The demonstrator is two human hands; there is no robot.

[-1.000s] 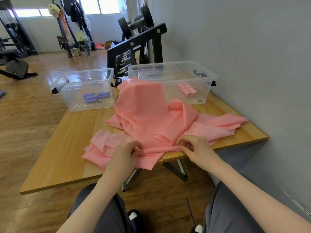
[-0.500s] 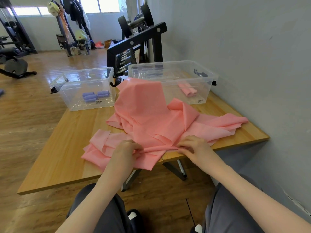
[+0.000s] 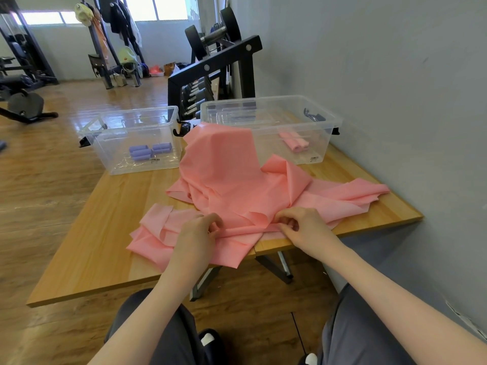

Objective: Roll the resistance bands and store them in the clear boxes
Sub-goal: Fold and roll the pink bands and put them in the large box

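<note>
Head view: hands (image 3: 253, 229) as before, pinching pink band (image 3: 232, 180)

We pinch a rolled edge of the pink band (image 3: 237, 180) with left hand (image 3: 196, 233) and right hand (image 3: 303, 225), before two boxes (image 3: 324, 127).

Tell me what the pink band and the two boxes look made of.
Pink band: thin matte sheet, likely latex or rubber; it drapes and creases softly. Left box and right box: clear, glossy hard plastic; the rolls inside show through the walls.
</note>
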